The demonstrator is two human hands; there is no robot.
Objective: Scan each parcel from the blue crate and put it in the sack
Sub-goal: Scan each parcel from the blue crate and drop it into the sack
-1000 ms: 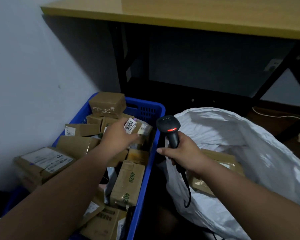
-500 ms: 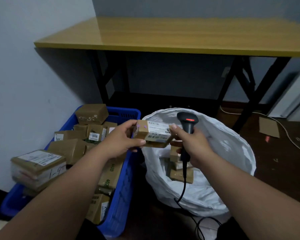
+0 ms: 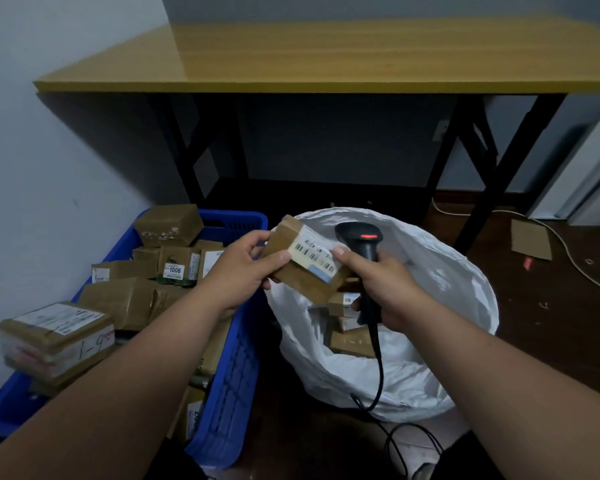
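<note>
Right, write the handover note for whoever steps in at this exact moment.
Left hand: grips a small brown parcel, label side up, above the near rim of the white sack.
Right hand: holds the black scanner by its handle, thumb touching the parcel's label edge; red light showing on the scanner head.
Done: several parcels already lie inside the sack.
Left: whether this parcel has been scanned cannot be told; confirm, then drop it in. The blue crate on the left holds many more parcels, including one marked 1006.
</note>
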